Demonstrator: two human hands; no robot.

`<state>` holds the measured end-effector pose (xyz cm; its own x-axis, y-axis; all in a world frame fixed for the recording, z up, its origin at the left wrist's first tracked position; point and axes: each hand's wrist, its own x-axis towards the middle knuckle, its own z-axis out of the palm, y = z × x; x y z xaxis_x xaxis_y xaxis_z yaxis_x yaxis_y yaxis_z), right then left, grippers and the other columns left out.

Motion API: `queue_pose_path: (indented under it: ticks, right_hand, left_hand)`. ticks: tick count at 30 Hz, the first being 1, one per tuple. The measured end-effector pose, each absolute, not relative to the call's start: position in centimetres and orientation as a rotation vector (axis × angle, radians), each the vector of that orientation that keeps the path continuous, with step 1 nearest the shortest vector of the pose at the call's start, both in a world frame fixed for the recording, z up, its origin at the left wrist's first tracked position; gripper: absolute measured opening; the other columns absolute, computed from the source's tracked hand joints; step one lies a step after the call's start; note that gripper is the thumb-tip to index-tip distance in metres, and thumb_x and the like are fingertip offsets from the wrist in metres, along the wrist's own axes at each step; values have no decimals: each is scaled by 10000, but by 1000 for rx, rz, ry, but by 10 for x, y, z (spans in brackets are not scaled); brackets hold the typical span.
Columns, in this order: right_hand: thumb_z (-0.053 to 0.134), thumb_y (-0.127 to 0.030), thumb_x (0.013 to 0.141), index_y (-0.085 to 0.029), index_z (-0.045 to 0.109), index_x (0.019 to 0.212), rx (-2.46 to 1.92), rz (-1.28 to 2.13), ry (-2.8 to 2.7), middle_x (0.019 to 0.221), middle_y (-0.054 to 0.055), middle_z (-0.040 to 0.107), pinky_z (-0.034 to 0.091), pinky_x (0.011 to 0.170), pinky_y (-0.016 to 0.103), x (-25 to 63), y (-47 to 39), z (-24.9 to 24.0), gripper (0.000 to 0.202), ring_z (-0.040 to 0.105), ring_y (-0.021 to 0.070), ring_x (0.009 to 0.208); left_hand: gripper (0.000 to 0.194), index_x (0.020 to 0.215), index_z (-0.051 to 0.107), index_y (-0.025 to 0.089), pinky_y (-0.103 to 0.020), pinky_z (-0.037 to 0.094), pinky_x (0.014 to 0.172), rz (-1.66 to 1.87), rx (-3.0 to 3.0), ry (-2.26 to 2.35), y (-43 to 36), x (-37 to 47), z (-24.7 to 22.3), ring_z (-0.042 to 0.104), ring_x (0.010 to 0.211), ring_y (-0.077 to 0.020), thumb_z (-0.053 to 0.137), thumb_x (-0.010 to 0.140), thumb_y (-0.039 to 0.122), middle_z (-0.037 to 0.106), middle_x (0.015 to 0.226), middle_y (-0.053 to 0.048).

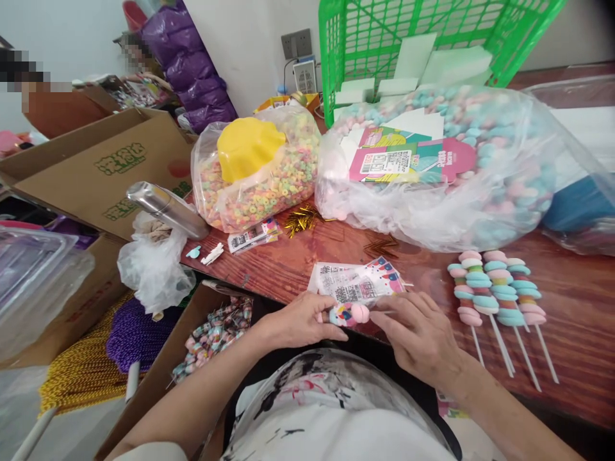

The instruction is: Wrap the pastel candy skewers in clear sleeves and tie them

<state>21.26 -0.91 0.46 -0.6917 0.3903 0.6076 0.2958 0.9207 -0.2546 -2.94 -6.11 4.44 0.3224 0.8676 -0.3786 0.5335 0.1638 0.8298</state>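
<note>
Shirt [331, 419] — hands [305, 318] [416, 330] angled toward candy [354, 314]

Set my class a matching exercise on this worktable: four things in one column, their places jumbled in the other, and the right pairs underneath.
Things
1. yellow dish
2. single candy skewer
3. green crate
4. group of candy skewers

Places
A. behind the bag of pink and blue sweets
B. on the right side of the table
C. on top of the bag of sweet rings
D. in the left hand

Pairs: 1-C, 2-D, 3-A, 4-B
</note>
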Motion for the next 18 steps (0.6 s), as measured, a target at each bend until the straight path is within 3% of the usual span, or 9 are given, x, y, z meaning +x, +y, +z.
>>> queue_pose_path:
  ticks: [4,9,18]
  right_hand:
    - [573,-144,809,-218,631,999,-647,247,-2325,1184,104,583,370,864,472,198,-14,10,212,521,280,1071]
    - [560,-179,837,-201,641,832,-830,277,-2349,1258,103,552,325,861,491,176,-17,15,84,471,310,1128]
    - [530,-136,841,-205,643,836,-830,367,-2324,1263,90,558,335,889,505,171,-21,6,133,461,292,1131]
  left_hand:
    - [231,711,576,174,-207,285,518,327,1720,1559,-63,-17,40,441,552,-102,697,745,368,468,572,62]
    - [222,865,633,199,-252,374,607,180,1858,1713,-67,-7,38,608,703,-196,644,791,408,649,719,-11]
    - [338,935,622,204,-291,401,618,122,1939,1818,-72,1,35,640,761,-253,544,844,520,683,808,-65]
